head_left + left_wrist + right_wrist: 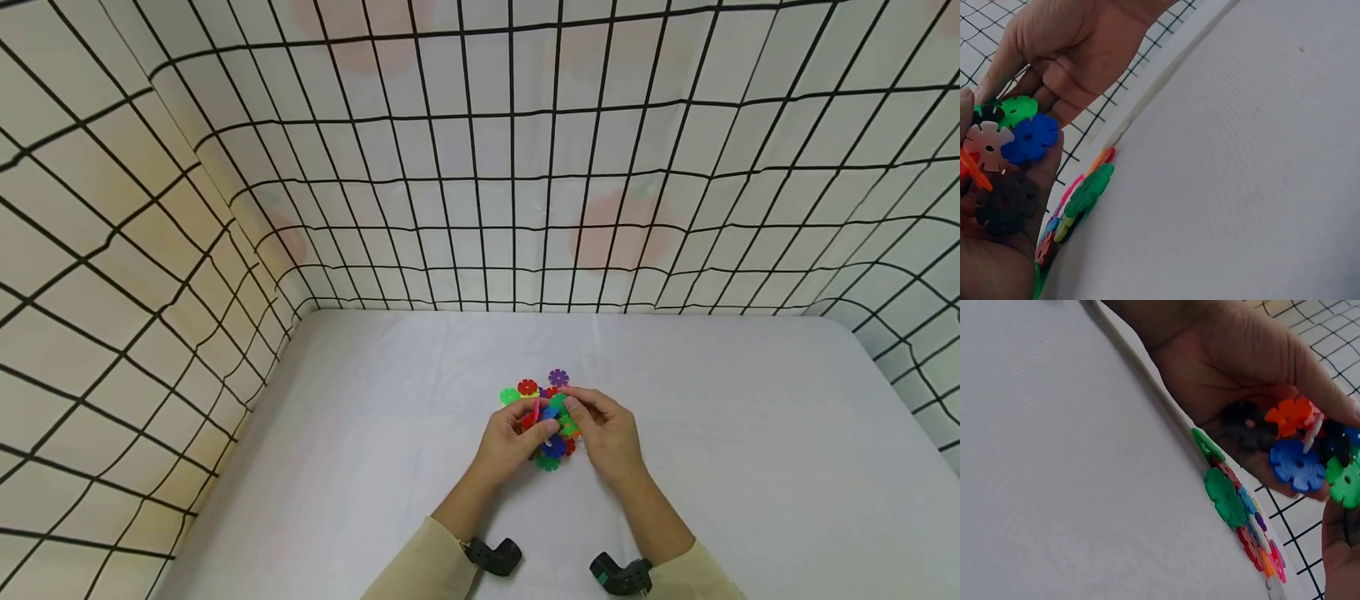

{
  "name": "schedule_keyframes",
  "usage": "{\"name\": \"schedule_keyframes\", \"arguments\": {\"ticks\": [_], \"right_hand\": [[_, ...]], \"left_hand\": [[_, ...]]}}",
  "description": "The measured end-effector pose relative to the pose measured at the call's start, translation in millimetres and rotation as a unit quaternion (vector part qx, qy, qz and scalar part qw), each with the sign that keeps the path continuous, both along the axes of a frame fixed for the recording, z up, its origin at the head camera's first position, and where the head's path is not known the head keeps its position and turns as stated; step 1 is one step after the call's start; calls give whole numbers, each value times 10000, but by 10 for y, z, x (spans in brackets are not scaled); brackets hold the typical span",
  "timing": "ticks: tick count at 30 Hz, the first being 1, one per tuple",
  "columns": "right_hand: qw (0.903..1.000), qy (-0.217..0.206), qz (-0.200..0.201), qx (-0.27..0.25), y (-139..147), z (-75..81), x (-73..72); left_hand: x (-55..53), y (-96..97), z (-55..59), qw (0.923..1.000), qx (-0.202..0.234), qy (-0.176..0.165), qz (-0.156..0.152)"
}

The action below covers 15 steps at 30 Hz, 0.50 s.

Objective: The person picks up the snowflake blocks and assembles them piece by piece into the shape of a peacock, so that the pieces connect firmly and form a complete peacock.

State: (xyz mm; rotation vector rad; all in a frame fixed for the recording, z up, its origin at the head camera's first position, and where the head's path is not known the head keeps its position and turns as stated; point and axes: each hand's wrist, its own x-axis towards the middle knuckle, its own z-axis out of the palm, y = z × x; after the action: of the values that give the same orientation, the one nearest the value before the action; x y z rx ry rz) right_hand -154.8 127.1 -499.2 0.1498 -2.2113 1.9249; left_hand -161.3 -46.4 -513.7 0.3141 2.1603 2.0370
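My left hand (pixel 504 443) and right hand (pixel 613 437) meet over a small heap of notched, flower-shaped plastic discs. Between them is a cluster of such discs, with a blue disc (pixel 1030 137), a white disc (pixel 989 147) and a black disc (pixel 1007 203) in it. From the other side an orange disc (pixel 1290 417) and a green disc (pixel 1344 481) show in the same cluster. The left thumb and fingers grip the cluster. Pinched by the right thumb and fingers is a green disc (pixel 558 403) at its upper side. Fingers partly hide the joints between the discs.
Loose discs lie on the white-covered table (pixel 375 433) under and behind the hands, among them a purple disc (pixel 558 377), a red disc (pixel 527 387) and a light green disc (pixel 509 396). Black wire mesh (pixel 513 179) walls the table at the back and sides.
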Motion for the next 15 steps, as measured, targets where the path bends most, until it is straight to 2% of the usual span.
{"name": "schedule_keyframes", "arguments": {"ticks": [4,7,10,12,15], "right_hand": [[9986,-515,-102,76,64,14,-34],[9930,-936,-236,688,106,-1,-52],[9760,-1155,-303,1821,125,-47,-56],[9610,-1059,-293,2536,120,-85,-51],[9428,-733,-283,3238,78,-136,-46]], "left_hand": [[-36,-20,1,9993,166,-184,273],[-60,-37,13,9965,466,-424,558],[-76,-47,10,9909,931,-768,593],[-75,-48,7,9860,1291,-984,379],[-61,-47,6,9804,1648,-1079,72]]}}
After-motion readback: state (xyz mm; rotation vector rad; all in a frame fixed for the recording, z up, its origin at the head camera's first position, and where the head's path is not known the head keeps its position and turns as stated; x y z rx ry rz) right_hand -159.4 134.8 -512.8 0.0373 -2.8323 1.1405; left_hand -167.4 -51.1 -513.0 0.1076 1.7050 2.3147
